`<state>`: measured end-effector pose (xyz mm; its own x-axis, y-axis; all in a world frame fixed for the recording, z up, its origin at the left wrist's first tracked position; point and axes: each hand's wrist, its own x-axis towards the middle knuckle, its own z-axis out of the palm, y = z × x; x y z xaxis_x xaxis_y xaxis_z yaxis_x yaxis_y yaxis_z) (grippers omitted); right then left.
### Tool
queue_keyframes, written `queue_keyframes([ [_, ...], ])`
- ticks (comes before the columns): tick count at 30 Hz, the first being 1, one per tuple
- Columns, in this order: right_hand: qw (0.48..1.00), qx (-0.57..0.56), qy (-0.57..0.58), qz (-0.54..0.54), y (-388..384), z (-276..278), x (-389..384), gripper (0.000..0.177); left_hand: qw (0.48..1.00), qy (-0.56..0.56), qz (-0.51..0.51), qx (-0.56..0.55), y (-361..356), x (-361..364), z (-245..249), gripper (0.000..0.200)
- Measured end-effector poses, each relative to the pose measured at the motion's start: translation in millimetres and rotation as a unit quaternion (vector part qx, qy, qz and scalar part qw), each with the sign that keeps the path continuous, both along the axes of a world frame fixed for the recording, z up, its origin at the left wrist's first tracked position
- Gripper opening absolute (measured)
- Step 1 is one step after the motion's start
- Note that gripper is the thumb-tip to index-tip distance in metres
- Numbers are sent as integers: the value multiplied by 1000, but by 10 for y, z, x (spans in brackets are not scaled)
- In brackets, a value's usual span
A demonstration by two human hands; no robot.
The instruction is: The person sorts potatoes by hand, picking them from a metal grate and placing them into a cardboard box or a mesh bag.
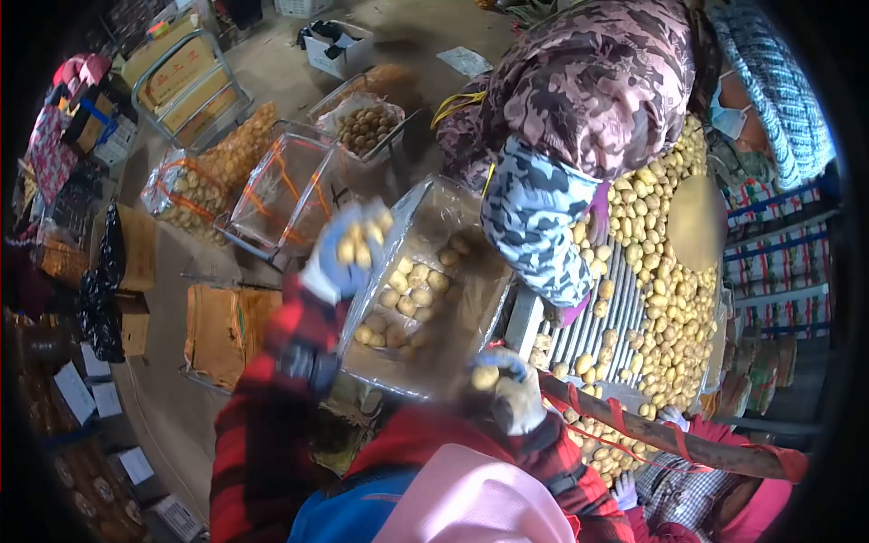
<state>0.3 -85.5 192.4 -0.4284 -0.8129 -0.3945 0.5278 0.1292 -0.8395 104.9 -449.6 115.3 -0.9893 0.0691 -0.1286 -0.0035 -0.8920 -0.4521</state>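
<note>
My left hand [328, 262], in a blue-and-white work glove, is raised over the left rim of a plastic-lined box [457, 348]. Its fingers are curled round several small potatoes [364, 237], smeared a little by motion. More potatoes [412, 294] lie in the bottom of that box. By the box's near right corner, my right hand [518, 398], gloved likewise, is closed on one potato [484, 377]. To its right, a slatted roller table [593, 330] carries a large spread of potatoes [674, 308].
A co-worker in a camouflage jacket [597, 81] leans over the rollers. Another person's gloved hand [625, 489] is at the lower right. A wrapped pole [679, 439] crosses near my right arm. Leftward stand a lined crate [281, 190], netted potato sacks [213, 181] and an orange sack [226, 330].
</note>
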Motion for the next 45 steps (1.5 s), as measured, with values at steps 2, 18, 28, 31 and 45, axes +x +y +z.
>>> queue_keyframes([
  [2, 998, 8, -53, -16, 164, 7, 99, 47, 972, -69, 166, -150, -792, -578, -164, 46],
  [18, 844, 3, 528, 98, 87, -642, 1029, 51, 930, -179, -124, -296, 2234, 1413, -271, 52],
  [28, 788, 253, 561, 0, 2380, -472, 159, 30, 42, -365, -444, -817, 1988, 3412, -483, 54],
  [31, 684, 316, 655, -58, 2463, -944, -95, 46, 148, -364, -283, -875, 2221, 2992, -264, 51],
  [45, 596, 529, 592, -120, 4935, -1573, 522, 58, 232, -109, -284, -924, 3939, 1804, -34, 40],
])
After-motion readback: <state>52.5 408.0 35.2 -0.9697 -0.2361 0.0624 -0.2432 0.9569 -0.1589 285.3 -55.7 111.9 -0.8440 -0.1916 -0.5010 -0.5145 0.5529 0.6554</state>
